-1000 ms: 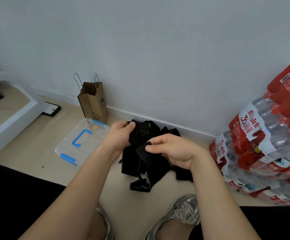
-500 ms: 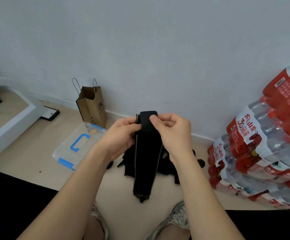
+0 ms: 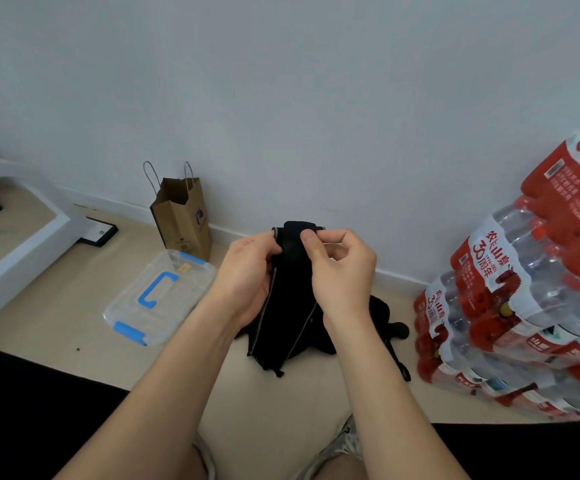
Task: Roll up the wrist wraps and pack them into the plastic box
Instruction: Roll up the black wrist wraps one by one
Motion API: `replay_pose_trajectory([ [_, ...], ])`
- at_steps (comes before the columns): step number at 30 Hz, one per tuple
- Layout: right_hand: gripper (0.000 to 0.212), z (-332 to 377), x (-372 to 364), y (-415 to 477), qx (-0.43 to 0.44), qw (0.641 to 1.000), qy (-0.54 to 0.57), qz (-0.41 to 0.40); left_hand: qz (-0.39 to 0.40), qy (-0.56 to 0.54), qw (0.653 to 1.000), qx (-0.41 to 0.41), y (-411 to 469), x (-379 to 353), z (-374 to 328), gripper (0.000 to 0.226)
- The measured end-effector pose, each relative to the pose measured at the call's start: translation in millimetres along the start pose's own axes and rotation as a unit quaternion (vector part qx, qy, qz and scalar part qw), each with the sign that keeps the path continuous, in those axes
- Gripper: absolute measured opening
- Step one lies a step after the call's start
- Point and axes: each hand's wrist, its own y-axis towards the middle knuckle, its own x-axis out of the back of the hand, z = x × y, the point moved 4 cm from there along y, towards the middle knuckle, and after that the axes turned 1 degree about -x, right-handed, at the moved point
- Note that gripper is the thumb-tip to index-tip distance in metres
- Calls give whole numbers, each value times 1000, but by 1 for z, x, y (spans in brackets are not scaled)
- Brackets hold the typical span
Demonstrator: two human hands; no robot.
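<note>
Both hands are raised together over the floor, pinching the top end of a black wrist wrap (image 3: pixel 290 299): the left hand (image 3: pixel 247 275) grips its left edge, the right hand (image 3: pixel 338 271) pinches its top with thumb and forefinger. The strip hangs down, apparently just starting to curl. More black wraps (image 3: pixel 368 320) lie heaped below. The lidded clear plastic box (image 3: pixel 158 296) sits left, beside a paper bag (image 3: pixel 182 216).

Paper bag (image 3: pixel 183 216) by wall, bottled-water packs (image 3: pixel 524 299) right.

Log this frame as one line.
left hand: pinches wrist wrap top | right hand: same | wrist wrap: hangs unrolled | plastic box: lid on, floor | other wraps: floor pile
</note>
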Motion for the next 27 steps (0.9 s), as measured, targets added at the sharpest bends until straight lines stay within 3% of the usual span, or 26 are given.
replay_pose_trajectory([
  [6,17,-1,-1,1,-71,994,72,40,-9,-25,1000,-2,-1,-1,-2,40],
  [12,17,5,2,2,-68,993,80,50,-13,-41,999,10,-4,-4,-1,41],
  [15,19,12,7,2,21,999,-34,17,-26,-30,999,10,-4,-5,-2,40],
  [19,17,25,8,-4,163,976,-146,3,-20,-2,999,-26,-6,-5,-6,32],
  [22,34,18,2,-2,82,983,-163,26,-36,9,997,-67,-6,-7,-12,23],
  [25,58,7,-6,-2,-45,988,-68,129,-56,2,995,-80,-7,-9,-16,18],
  [27,58,7,-7,-3,-41,985,-25,166,-62,4,995,-79,-8,-8,-19,17],
])
